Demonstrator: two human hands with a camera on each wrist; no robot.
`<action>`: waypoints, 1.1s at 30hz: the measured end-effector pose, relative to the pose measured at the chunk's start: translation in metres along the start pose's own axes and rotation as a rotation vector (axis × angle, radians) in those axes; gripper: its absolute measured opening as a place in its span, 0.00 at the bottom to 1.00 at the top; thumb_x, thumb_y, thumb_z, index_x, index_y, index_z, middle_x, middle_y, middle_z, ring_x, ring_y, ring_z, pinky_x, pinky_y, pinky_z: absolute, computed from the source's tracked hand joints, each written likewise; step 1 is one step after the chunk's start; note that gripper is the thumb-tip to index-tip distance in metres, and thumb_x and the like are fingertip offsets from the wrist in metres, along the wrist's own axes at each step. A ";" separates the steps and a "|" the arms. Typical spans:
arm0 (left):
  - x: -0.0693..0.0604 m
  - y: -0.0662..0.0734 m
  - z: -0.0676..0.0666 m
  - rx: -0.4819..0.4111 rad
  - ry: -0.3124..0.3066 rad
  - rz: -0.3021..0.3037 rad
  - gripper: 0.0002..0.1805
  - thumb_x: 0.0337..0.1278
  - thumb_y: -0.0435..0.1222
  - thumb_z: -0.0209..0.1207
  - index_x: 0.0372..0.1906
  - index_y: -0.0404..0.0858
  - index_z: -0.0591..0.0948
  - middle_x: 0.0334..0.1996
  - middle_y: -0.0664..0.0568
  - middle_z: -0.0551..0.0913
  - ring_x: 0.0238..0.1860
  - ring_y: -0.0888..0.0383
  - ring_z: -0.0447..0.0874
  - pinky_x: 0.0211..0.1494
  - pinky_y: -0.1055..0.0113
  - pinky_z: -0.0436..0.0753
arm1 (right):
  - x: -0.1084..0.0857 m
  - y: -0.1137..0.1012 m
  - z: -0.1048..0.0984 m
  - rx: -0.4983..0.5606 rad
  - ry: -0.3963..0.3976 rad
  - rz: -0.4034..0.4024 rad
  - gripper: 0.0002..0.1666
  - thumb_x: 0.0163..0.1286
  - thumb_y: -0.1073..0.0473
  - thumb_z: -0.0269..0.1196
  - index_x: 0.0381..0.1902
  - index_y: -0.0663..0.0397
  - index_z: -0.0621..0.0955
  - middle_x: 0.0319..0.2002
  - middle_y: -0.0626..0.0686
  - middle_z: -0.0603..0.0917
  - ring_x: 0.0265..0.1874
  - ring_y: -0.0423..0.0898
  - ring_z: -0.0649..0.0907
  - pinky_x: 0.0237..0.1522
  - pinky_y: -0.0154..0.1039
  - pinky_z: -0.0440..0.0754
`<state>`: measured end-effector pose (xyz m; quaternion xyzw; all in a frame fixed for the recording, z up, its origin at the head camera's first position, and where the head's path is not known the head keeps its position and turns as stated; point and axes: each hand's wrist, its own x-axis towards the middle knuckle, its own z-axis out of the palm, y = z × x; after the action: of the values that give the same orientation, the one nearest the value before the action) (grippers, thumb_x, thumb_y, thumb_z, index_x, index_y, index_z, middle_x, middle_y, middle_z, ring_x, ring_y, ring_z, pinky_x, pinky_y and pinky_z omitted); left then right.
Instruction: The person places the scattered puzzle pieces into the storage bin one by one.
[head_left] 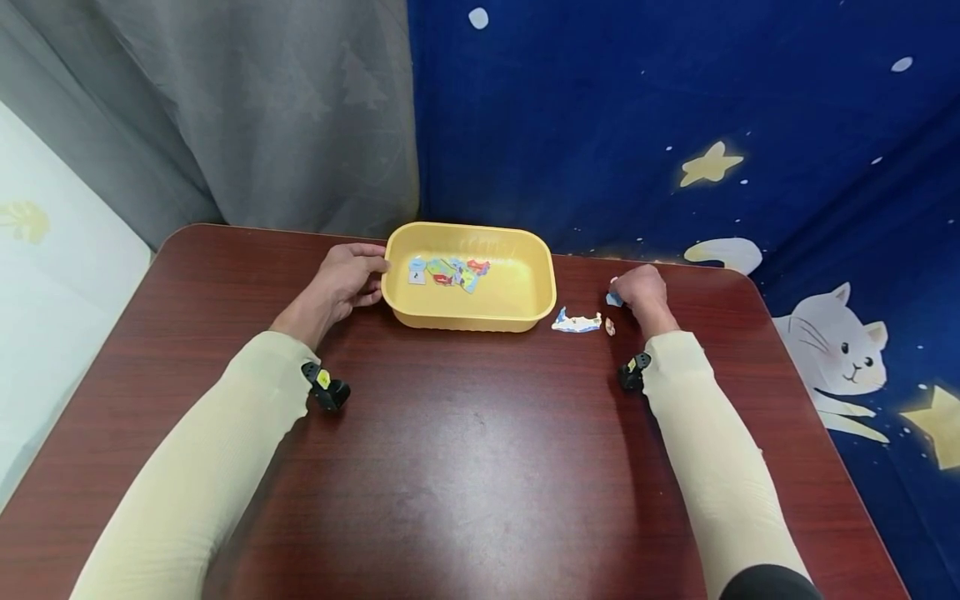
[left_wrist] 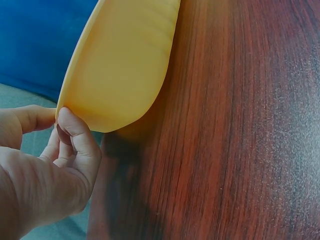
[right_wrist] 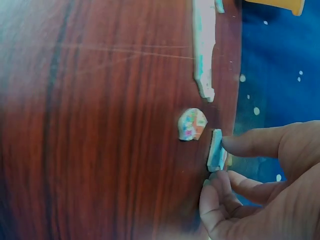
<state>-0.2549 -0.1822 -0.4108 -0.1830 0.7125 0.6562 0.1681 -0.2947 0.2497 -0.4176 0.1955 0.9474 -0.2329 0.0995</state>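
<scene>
My left hand (head_left: 347,279) holds the left end of a yellow plastic basin (head_left: 468,323), thumb and a finger on either side of its rim in the left wrist view. Inside the basin lie several flat, colourful puzzle pieces (head_left: 442,272), some overlapping. At the right, my right hand (head_left: 643,292) pinches a small light-blue puzzle piece (right_wrist: 215,150) between thumb and fingertips, at the table surface. Close by lie a long white-and-blue puzzle piece (head_left: 577,322) and a small rounded multicoloured piece (right_wrist: 192,124). The palm of the right hand is hidden in the head view.
The dark red-brown wooden table (head_left: 480,467) has its far edge just behind the basin. Beyond it hang a grey curtain (head_left: 300,108) and a blue curtain (head_left: 585,125) with stars and a cat. Black wrist cameras (head_left: 326,387) are strapped over the sleeves.
</scene>
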 end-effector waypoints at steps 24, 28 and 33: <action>0.000 0.002 0.000 -0.011 -0.001 0.000 0.20 0.67 0.38 0.55 0.62 0.43 0.72 0.36 0.47 0.77 0.21 0.62 0.76 0.27 0.73 0.83 | 0.009 0.000 -0.002 0.269 -0.034 0.124 0.17 0.57 0.69 0.60 0.45 0.72 0.77 0.38 0.59 0.76 0.21 0.43 0.79 0.27 0.34 0.84; 0.000 0.002 0.000 -0.009 -0.003 -0.006 0.20 0.67 0.38 0.55 0.62 0.43 0.72 0.38 0.47 0.77 0.21 0.62 0.76 0.28 0.73 0.83 | 0.011 0.002 -0.001 0.334 -0.041 0.130 0.19 0.56 0.72 0.61 0.47 0.74 0.75 0.41 0.60 0.75 0.19 0.41 0.79 0.28 0.35 0.86; -0.001 0.001 -0.002 0.001 -0.001 -0.016 0.21 0.68 0.39 0.55 0.63 0.44 0.71 0.43 0.44 0.75 0.23 0.61 0.76 0.31 0.72 0.84 | 0.014 0.002 0.001 0.367 -0.041 0.138 0.20 0.59 0.70 0.62 0.49 0.72 0.76 0.41 0.59 0.75 0.17 0.39 0.78 0.26 0.32 0.84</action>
<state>-0.2547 -0.1840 -0.4095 -0.1885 0.7112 0.6546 0.1737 -0.3068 0.2557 -0.4230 0.2701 0.8711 -0.3984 0.0973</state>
